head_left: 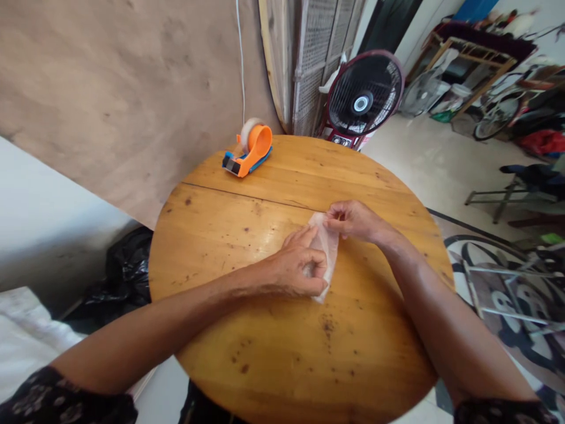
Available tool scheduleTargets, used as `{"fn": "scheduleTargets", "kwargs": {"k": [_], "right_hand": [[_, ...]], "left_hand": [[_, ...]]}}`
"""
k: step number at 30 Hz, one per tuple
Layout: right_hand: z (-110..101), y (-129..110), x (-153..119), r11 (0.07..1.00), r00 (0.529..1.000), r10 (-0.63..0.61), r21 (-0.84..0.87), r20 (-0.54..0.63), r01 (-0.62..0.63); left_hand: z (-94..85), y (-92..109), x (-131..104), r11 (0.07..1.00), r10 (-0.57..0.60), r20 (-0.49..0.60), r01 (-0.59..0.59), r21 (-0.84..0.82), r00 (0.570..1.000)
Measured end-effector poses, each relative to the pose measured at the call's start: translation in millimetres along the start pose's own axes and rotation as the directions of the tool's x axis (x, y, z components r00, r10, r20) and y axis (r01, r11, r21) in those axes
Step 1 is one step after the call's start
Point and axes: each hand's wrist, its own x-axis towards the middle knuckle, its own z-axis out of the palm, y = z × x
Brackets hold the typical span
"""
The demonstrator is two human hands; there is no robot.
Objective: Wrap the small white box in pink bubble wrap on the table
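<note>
A thin, whitish, see-through sheet [330, 250], narrow and creased, lies on the round wooden table [273, 347]; whether it is plastic or paper I cannot tell. My left hand [302, 265] rests over its left side, with the far fingers stretched along it and the thumb and forefinger curled together at its near part. At the sheet's far right corner, my right hand [348, 219] pinches the edge between thumb and fingers. Farther back on the table stands an orange and blue tape dispenser [253, 150] with a roll of clear tape.
A standing fan [364, 97] is just beyond the table's far edge. A wooden board [110, 76] leans along the left, above a black plastic bag [130, 259]. To the right are a metal-framed rack [507, 271], a stool [507, 191] and a bicycle [498, 115].
</note>
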Motion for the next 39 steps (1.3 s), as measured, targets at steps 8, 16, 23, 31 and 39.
{"fn": "scheduleTargets", "kwargs": {"k": [8, 16, 23, 31, 39], "right_hand": [[12, 3, 0, 0.997, 0.992, 0.014, -0.074, -0.125, -0.023], [15, 2, -4, 0.973, 0.979, -0.02, -0.23, -0.205, -0.029], [18, -1, -4, 0.955, 0.97, -0.012, -0.289, -0.244, -0.061], [6, 7, -10, 0.992, 0.992, 0.102, 0.086, -0.07, -0.096], [2, 4, -11, 0.971, 0.988, 0.144, 0.201, -0.064, -0.129]], "left_hand": [[4.4, -6, -3, 0.967, 0.215, -0.096, -0.198, 0.158, 0.972], [7.1, -11, -3, 0.904, 0.371, -0.154, -0.318, 0.286, 0.916], [7.0, -6, -8, 0.932, 0.31, -0.154, -0.268, 0.244, 0.938], [10.1, -1, -17, 0.987, 0.12, -0.158, -0.101, 0.127, 0.98], [12.1, 1, -15, 0.962, 0.23, -0.235, -0.183, 0.205, 0.944]]}}
